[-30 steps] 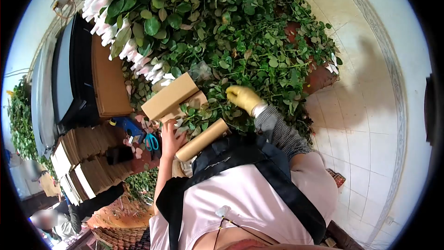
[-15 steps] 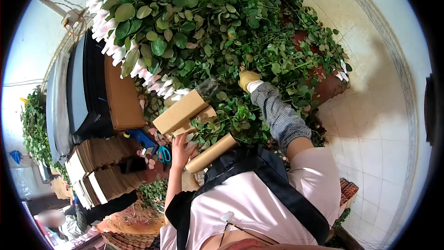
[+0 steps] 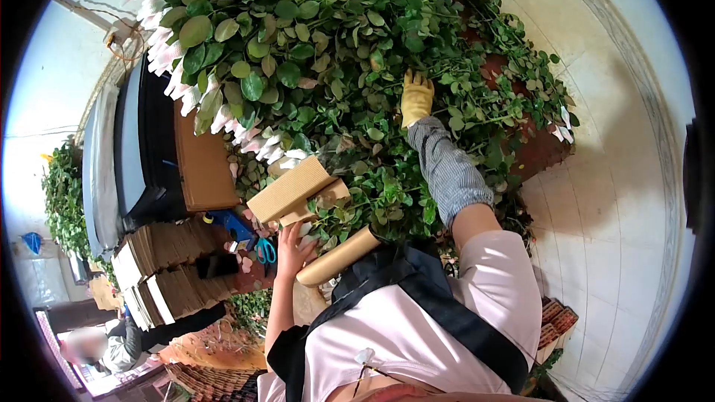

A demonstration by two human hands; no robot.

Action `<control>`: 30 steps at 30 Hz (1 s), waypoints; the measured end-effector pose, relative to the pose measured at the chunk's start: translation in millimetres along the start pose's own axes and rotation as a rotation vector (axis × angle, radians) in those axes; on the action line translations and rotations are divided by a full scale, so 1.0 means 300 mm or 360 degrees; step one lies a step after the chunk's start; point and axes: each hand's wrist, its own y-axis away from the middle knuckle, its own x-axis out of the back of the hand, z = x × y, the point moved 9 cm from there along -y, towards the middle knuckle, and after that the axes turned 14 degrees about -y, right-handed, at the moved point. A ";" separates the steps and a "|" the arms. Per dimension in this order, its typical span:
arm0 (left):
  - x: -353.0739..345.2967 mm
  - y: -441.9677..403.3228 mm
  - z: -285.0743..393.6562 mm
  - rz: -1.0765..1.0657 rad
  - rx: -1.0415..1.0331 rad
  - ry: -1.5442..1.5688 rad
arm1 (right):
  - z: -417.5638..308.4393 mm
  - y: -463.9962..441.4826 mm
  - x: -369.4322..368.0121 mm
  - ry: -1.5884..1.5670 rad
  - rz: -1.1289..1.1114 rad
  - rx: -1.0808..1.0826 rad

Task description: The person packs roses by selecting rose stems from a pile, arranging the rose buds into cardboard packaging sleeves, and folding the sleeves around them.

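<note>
My right hand (image 3: 417, 97), in a yellow glove, lies on the leafy green stems (image 3: 335, 67) with its fingers spread. My bare left hand (image 3: 294, 247) has its fingers apart beside the corrugated cardboard piece (image 3: 290, 189); nothing shows in its grasp. Between my left hand and my apron lies a brown paper roll (image 3: 339, 256). White-and-pink sleeved flower heads (image 3: 167, 56) line the left side of the leaf pile. Just left of my left hand are blue scissors (image 3: 265, 251).
Stacked cardboard sheets (image 3: 167, 268) and a dark phone-like object (image 3: 214, 266) lie at the left, by a blue tape dispenser (image 3: 232, 229). Large boards (image 3: 134, 149) stand beyond. A person (image 3: 123, 346) is at the lower left; tiled floor (image 3: 588, 253) runs along the right.
My right hand has moved forward over the leaves and its fingers have spread. My left hand stays near the cardboard. The camera view has shifted slightly.
</note>
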 end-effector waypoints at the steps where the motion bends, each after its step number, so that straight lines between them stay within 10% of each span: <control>1: -0.011 0.001 -0.010 -0.0047 0.0009 -0.0031 | -0.001 -0.010 0.002 -0.0026 -0.0229 -0.0065; 14: -0.019 0.024 -0.016 0.0013 -0.0060 -0.0089 | 0.033 -0.007 0.019 -0.0030 -0.1017 0.0025; 18: -0.042 0.030 -0.043 0.0014 -0.0047 -0.0076 | 0.027 -0.018 0.157 -0.0446 -0.0247 0.0410; 24: -0.049 0.035 -0.057 0.0025 -0.0033 -0.0148 | 0.026 0.156 0.988 -0.0687 0.0831 0.0640; 30: -0.019 0.032 -0.040 0.0127 -0.0035 -0.0107 | 0.349 0.184 0.889 -0.2226 0.0052 0.0220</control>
